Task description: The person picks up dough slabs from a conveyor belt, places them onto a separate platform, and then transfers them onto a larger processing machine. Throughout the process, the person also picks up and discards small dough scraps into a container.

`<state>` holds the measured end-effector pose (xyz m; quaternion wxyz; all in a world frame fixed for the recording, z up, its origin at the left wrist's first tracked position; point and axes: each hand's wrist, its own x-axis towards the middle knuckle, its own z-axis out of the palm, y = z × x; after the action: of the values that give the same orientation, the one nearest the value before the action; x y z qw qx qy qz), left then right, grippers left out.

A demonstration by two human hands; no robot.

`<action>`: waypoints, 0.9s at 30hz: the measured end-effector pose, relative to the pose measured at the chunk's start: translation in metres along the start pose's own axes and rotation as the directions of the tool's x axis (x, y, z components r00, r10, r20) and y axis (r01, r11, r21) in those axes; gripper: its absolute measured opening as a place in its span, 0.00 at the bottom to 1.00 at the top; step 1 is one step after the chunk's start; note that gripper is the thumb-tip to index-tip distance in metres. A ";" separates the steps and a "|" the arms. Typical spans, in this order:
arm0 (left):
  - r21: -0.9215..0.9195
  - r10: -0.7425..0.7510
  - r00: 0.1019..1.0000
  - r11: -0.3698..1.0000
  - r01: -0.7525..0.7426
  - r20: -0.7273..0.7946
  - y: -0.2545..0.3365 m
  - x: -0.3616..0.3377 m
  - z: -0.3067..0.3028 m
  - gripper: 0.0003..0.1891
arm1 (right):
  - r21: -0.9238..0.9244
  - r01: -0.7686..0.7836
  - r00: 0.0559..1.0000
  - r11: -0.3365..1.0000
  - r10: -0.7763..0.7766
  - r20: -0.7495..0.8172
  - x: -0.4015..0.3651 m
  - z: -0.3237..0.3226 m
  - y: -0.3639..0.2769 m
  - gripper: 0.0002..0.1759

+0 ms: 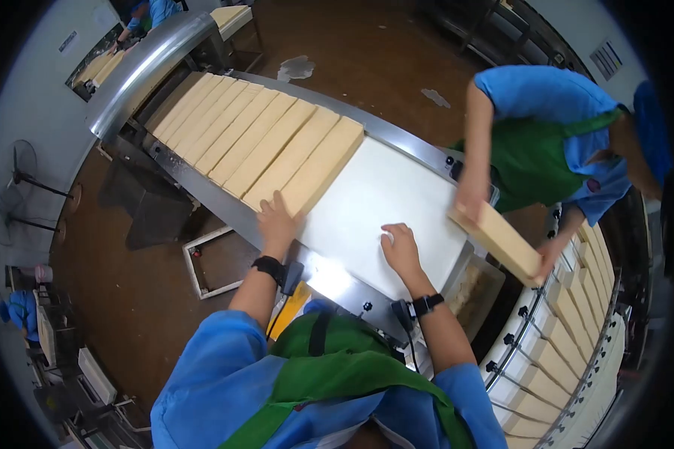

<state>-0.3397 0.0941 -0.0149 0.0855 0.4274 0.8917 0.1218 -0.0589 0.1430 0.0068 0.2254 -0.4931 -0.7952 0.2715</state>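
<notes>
Long pale yellow blocks (258,138) lie side by side on a white conveyor belt (382,198). My left hand (277,223) touches the near end of the block closest to the bare belt, its fingers apart on the block's edge. Over the bare white belt is my right hand (401,251), fingers apart and slightly bent, with nothing in it. Both wrists wear black bands with small devices. At the right a co-worker's two hands hold one block (499,241) off the belt's end.
A curved metal hood (165,63) covers the belt's far left end. On the right, a curved conveyor (528,322) carries more blocks (565,340). The co-worker in a green apron (532,157) leans in from the right. Metal rails (408,150) edge the belt.
</notes>
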 end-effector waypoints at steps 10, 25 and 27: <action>0.200 0.172 0.985 0.966 -0.164 -0.024 0.000 -0.001 0.002 0.45 | -0.386 -0.241 0.968 0.891 0.251 -0.025 0.188 0.082 -0.027 0.37; 0.003 0.338 0.936 0.941 -0.340 0.103 0.013 -0.013 -0.009 0.44 | -0.202 -0.682 0.729 0.703 0.676 -0.110 0.213 0.035 -0.057 0.53; -0.145 0.409 0.885 0.911 -0.385 0.224 0.030 -0.027 -0.027 0.42 | -0.176 -0.756 0.653 0.631 0.744 -0.142 0.183 -0.001 -0.038 0.55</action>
<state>-0.3077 0.0877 0.0214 0.1904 0.6082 0.7604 0.1250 -0.1587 0.2950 0.0487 0.0584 -0.8077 -0.5366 0.2373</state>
